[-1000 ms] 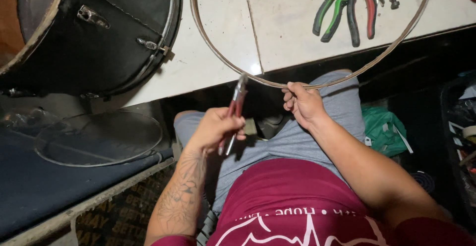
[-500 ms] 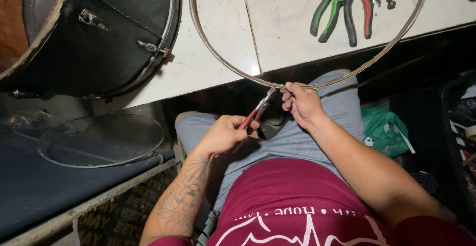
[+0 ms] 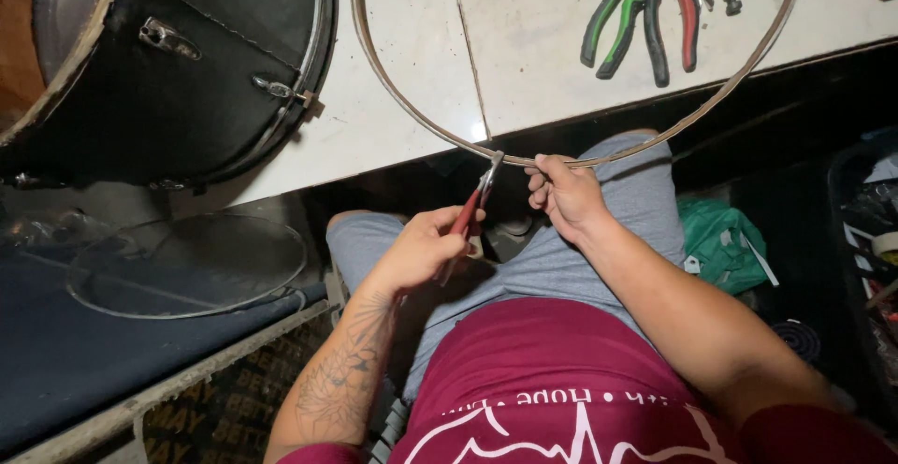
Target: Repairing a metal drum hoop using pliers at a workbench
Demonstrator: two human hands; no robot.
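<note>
A large thin metal hoop [image 3: 393, 90] lies on the white tiled table [image 3: 543, 43], its near arc hanging over the table edge above my lap. My right hand [image 3: 563, 195] grips that near arc from below. My left hand [image 3: 421, 249] holds red-handled pliers [image 3: 472, 210], whose jaws are closed on the hoop just left of my right hand. I sit with grey shorts and a maroon shirt below.
A black bass drum [image 3: 178, 62] rests at the table's left. Several pliers with green, black and red handles [image 3: 645, 15] lie inside the hoop at the top. A clear round drumhead [image 3: 187, 263] lies at left, a green bag [image 3: 725, 239] at right.
My left hand swung the pliers from pointing upright beside the hoop to tilting right, and their jaws now bite the hoop. My right hand stayed on the hoop.
</note>
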